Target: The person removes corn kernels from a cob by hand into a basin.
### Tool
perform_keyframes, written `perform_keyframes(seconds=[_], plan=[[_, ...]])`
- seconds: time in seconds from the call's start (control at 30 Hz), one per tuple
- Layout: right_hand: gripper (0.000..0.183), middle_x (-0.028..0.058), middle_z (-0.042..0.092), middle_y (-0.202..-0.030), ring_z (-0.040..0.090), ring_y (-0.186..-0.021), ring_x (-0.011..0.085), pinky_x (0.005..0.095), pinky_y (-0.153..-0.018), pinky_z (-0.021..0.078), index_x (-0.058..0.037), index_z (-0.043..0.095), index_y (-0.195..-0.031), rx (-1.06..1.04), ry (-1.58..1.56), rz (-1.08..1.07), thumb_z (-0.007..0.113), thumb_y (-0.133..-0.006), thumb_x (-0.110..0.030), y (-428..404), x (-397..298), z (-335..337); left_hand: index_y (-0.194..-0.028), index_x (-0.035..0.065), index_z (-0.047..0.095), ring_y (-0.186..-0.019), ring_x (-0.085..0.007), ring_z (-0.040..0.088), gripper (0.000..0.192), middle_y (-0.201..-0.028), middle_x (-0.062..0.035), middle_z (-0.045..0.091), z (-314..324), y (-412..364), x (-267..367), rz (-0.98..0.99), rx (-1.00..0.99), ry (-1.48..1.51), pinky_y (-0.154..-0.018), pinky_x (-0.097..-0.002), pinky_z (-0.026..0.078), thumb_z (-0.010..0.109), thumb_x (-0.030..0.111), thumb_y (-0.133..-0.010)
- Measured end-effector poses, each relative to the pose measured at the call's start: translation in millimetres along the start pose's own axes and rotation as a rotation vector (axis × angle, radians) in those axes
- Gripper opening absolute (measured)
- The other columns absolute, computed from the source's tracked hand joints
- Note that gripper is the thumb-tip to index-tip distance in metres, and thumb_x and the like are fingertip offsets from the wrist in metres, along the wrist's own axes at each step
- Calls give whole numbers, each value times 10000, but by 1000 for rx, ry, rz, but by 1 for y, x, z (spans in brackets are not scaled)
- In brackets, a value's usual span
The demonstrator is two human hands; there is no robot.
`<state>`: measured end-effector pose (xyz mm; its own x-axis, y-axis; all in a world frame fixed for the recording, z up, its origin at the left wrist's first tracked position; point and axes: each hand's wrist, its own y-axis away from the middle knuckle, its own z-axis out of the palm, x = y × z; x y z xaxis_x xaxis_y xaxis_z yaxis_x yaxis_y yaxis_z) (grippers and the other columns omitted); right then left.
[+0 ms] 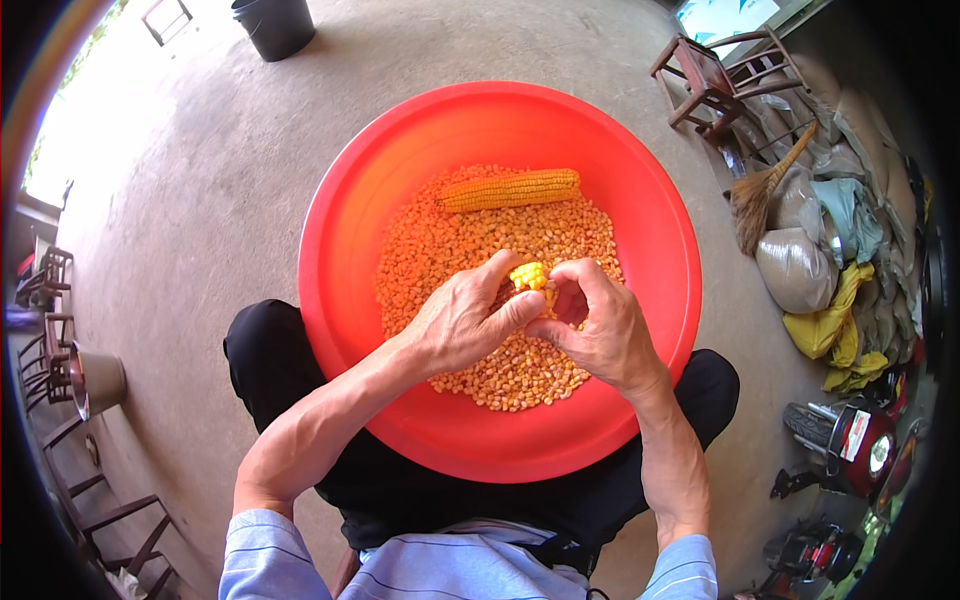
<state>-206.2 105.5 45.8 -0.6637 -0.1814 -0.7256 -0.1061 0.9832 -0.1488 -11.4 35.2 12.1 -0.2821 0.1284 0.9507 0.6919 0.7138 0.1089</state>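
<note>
My left hand (pixel 480 311) grips a partly shelled corn cob (pixel 529 277), its yellow kernels showing between thumb and fingers. Close against the cob's right side is my right hand (pixel 600 322), thumb and forefinger curved apart; whether loose kernels lie in its palm I cannot tell. Both hands are over a wide red plastic basin (pixel 502 457) between my knees. Loose corn kernels (pixel 517 386) cover its bottom. A whole ear of dried corn (pixel 510 190) rests on them toward the far side, lying nearly crosswise.
A black bucket (pixel 277 30) stands on the concrete floor (pixel 225 172) ahead. Filled sacks (pixel 795 270), a straw broom (pixel 765 195) and a wooden chair (pixel 701 79) are at right, with a red motorcycle (pixel 859 442) nearer. Another bucket (pixel 101 379) and several chairs line the left.
</note>
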Motion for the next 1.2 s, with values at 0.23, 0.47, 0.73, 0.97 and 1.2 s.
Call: perform_keyframes(seconds=[0.23,0.47,0.73,0.97,1.2], plan=[[487,53,632,-820,651,-665,184,334,-584,538,-77,568,-1039,74,62,-20,889,-753,-306,2,3,3,-1134,-4,514,-795,-341,659,495,-849,-203,644,3,-2,-2,67,-22,49,-709,-456,486,549,468,-988],[422,64,633,-863,649,-673,185,330,-594,539,-76,589,-1035,70,37,-44,868,-785,-270,-1,-3,1,-1115,-2,526,-747,-283,626,529,-808,-169,618,3,1,-6,64,-5,150,-695,-438,477,571,502,-961],[418,75,631,-867,659,-722,208,336,-628,541,-77,598,-1062,57,61,-126,877,-772,-190,1,-4,5,-1015,17,566,-709,-264,613,594,-752,-151,594,5,1,-6,-37,25,45,-655,-441,461,594,607,-951],[446,75,628,-845,651,-690,206,346,-611,531,-75,585,-1047,10,14,-14,893,-749,-195,1,-3,-3,-1082,-9,543,-746,-312,651,530,-775,-192,630,5,0,0,-22,-29,78,-670,-449,474,563,509,-971],[377,79,627,-801,637,-669,206,343,-603,515,-69,594,-1011,6,11,-10,847,-821,-274,1,2,-4,-1107,-12,543,-804,-335,656,475,-842,-211,641,5,1,-4,34,-51,94,-716,-454,481,538,436,-951]])
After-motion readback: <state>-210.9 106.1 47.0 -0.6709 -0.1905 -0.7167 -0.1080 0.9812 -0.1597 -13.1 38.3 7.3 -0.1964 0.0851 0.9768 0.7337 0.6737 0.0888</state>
